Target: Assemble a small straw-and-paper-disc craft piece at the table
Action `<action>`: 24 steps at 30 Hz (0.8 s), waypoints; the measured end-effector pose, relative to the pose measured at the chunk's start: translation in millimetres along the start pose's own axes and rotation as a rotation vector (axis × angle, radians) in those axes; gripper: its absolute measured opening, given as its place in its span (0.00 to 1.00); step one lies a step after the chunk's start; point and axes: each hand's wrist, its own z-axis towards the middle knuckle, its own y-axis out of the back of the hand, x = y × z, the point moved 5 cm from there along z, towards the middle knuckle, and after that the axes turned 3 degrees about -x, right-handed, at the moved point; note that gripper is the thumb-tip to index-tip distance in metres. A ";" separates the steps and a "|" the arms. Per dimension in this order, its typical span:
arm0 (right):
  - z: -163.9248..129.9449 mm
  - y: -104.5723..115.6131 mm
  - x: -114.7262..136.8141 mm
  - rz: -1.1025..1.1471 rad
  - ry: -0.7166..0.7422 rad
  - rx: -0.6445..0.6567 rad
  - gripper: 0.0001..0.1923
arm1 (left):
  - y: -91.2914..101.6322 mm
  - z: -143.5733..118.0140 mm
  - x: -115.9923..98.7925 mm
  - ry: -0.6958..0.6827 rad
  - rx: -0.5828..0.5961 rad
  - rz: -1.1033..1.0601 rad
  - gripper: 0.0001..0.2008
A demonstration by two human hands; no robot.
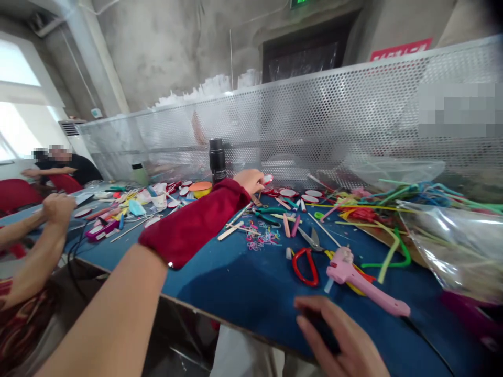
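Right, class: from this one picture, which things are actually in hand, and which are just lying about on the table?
In hand:
- left hand, reaching far across, fingers on a small red and white round piece
- right hand, resting on a dark object at the near table edge; what it is cannot be told

Lying about:
- pink glue gun
- red-handled scissors
- black bottle
- green tubing
- clear plastic bag

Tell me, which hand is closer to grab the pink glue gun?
Probably the right hand. It rests at the near edge of the blue table, just below the pink glue gun. The left hand is stretched far across to a small red-and-white piece.
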 end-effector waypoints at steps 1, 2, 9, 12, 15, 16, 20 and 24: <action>7.5 -1.4 -6.6 0.086 -0.142 -0.007 0.13 | 8.7 -24.9 -19.3 -0.119 -0.040 0.005 0.07; 16.2 -5.0 -13.9 0.204 -0.281 -0.012 0.16 | 12.8 -52.7 -39.2 -0.210 -0.052 0.013 0.08; 94.9 -51.2 -41.4 0.138 -0.477 0.151 0.16 | -21.9 -209.3 -125.2 -0.517 0.027 0.117 0.14; 122.0 -66.3 -34.4 -0.206 -0.185 0.336 0.18 | -23.5 -207.7 -102.7 -0.449 0.020 -0.106 0.14; 142.6 -75.2 -32.9 -0.478 -0.155 0.393 0.19 | -13.8 -175.0 -47.7 -0.132 -0.184 -0.181 0.12; 147.2 -78.8 -31.5 -0.520 -0.175 0.394 0.19 | -15.2 -163.4 -31.9 -0.092 -0.200 -0.141 0.12; 139.6 -107.0 -17.7 -0.556 -0.107 0.494 0.19 | -48.6 -125.9 14.9 -0.056 -0.002 0.105 0.18; 109.5 -130.0 -15.7 -0.501 -0.053 0.587 0.17 | -79.6 -116.2 44.8 0.078 0.104 0.166 0.15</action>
